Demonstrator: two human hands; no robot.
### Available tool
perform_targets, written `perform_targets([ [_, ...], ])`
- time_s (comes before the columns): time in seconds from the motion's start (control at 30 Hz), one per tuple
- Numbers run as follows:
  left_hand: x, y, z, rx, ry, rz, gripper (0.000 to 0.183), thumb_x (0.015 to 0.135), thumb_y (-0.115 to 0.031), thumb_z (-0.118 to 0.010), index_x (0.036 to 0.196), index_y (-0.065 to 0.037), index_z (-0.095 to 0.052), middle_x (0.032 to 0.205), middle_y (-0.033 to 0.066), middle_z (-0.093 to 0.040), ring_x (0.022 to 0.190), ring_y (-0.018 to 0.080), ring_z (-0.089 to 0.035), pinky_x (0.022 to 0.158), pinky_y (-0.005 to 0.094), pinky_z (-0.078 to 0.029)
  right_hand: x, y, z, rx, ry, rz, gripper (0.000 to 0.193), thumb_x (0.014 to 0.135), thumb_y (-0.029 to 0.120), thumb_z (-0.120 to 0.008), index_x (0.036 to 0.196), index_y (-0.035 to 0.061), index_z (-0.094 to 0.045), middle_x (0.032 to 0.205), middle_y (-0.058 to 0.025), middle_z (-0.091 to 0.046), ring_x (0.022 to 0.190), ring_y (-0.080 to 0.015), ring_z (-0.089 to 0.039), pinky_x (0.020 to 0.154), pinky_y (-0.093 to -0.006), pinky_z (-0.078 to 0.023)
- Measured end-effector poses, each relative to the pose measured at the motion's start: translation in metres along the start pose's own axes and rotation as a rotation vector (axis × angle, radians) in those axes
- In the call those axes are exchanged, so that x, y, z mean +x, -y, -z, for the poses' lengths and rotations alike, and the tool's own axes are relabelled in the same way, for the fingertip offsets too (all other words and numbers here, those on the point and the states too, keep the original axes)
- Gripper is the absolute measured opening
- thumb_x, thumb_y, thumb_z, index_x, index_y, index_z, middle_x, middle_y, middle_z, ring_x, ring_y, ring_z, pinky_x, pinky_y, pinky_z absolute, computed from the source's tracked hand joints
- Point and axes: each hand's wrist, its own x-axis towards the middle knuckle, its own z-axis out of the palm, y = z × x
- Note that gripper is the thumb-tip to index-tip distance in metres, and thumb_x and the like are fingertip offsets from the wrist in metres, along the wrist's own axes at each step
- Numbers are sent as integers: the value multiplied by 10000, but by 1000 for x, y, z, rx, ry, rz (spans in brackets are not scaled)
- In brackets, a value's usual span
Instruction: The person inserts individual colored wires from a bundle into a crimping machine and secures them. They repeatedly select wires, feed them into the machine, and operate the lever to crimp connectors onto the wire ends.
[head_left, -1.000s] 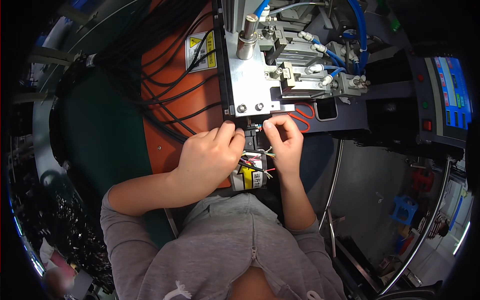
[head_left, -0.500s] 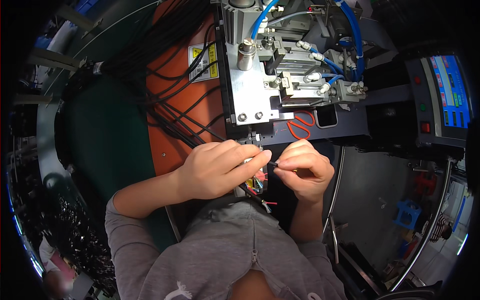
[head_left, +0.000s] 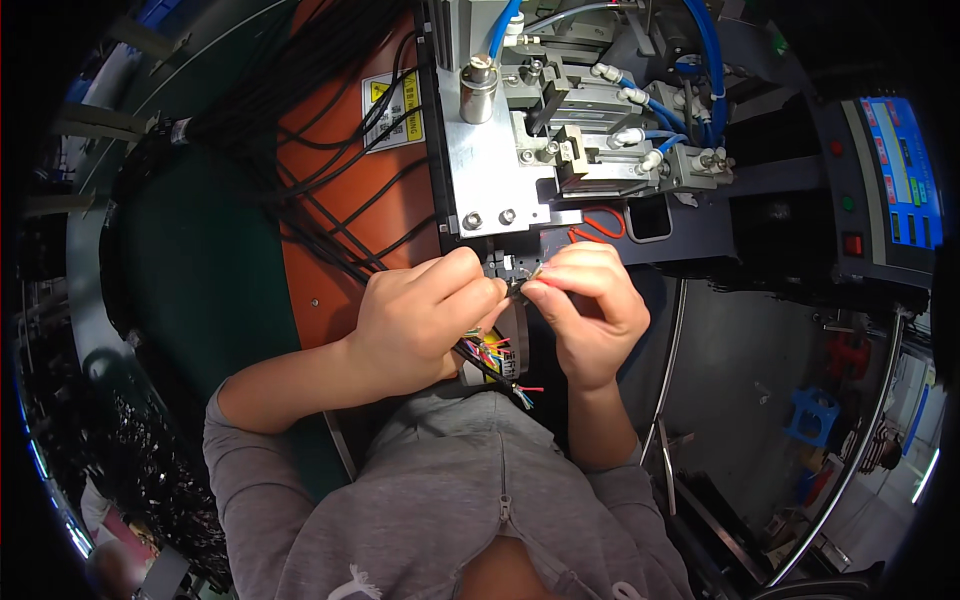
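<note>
My left hand (head_left: pixel 420 312) is closed, its thumb and fingers pinching a black cable (head_left: pixel 514 287) near its end. Right beside it, my right hand (head_left: pixel 592 312) pinches the thin wires (head_left: pixel 536 272) at that cable's tip. The fingertips of both hands nearly meet, just in front of a small black fixture (head_left: pixel 508 262) on the machine. Below my left hand, more cable ends with bared coloured wires (head_left: pixel 487 347) stick out. One black cable (head_left: pixel 500 378) there ends in red, blue and white strands. My left palm hides part of these cables.
The metal machine (head_left: pixel 490 180) with blue air hoses (head_left: pixel 716 60) stands ahead. Many black cables (head_left: pixel 300 75) run over the orange-brown plate (head_left: pixel 320 262) at left. Orange handle loops (head_left: pixel 603 222) lie near a rectangular opening. A lit screen (head_left: pixel 908 190) is at far right.
Both hands have moved up towards the machine. My right hand has come left, close to my left fingertips. Thin wires now show at the cable's tip.
</note>
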Motion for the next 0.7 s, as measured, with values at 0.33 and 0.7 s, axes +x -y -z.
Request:
perform_targets([
  [0.33, -5, 8, -12, 269, -35, -106, 162, 688, -95, -654, 848, -83, -635, 720, -6, -498, 581, 102, -510, 430, 245, -378, 4, -2, 24, 53, 362, -444, 112, 787, 56, -695, 778, 1, -598, 736, -51, -578, 686, -120, -550, 623, -258, -428],
  [0.7, -12, 1, -18, 506, 133, -74, 344, 702, -107, -648, 1044, -114, -684, 691, -25, -435, 556, 87, -445, 429, 222, -358, -5, -21, 0, -375, 191, -154, 74, 775, 27, -662, 773, -7, -597, 739, -106, -599, 676, -251, -567, 625, -341, -458],
])
